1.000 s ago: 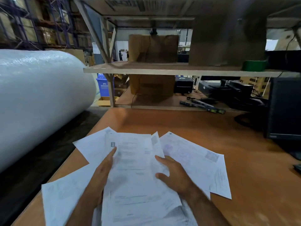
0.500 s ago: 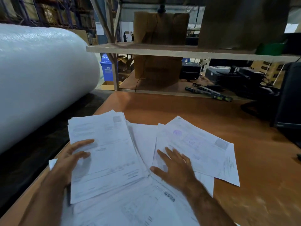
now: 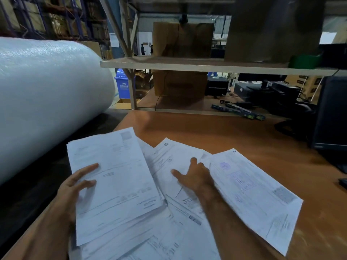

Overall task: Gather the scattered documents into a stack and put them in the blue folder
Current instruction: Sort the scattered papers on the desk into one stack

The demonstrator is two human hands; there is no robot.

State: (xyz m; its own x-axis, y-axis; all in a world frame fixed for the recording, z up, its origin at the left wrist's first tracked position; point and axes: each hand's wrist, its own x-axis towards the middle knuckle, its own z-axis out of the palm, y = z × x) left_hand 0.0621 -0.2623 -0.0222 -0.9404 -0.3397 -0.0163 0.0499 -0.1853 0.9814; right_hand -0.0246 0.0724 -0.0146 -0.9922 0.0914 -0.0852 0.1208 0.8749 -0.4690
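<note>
Documents (image 3: 169,184) lie fanned across the wooden desk (image 3: 244,139), print too blurred to read. Left hand (image 3: 75,186) grips a sheaf's edge, thumb on top; right hand (image 3: 195,175) presses flat, fingertips partly hidden under a sheet.

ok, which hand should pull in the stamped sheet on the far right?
Right. The right hand lies flat on the middle papers, right beside the stamped sheet. The left hand is across the spread, holding the left stack.
</note>
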